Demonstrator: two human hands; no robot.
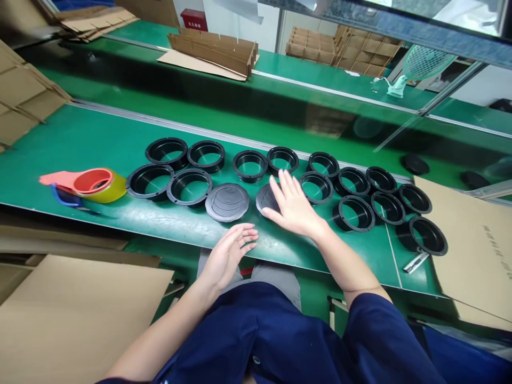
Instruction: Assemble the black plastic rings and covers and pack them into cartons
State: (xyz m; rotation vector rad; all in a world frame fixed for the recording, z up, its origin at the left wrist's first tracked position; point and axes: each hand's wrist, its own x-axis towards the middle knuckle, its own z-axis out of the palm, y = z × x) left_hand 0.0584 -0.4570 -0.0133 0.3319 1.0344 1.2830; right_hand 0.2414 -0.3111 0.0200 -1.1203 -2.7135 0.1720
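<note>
My right hand (294,207) lies flat with its fingers stretched out over a black round lid (265,199), covering its right part; I cannot tell how firmly it touches. My left hand (231,252) hovers at the table's front edge, fingers loosely bent and apart, holding nothing. Just beyond it is another black lid (227,202), lying level with raised curved lines on top. Several black flanged rings stand around them in rough rows, such as the ring (189,201) to the left and the ring (330,184) by my right fingers.
A red and yellow tape dispenser (86,184) and blue-handled scissors (66,200) lie left on the green table (100,138). At right are a utility knife (416,262) and flat cardboard (472,234). A cardboard tray (216,50) and green fan (424,64) stand on the rear bench.
</note>
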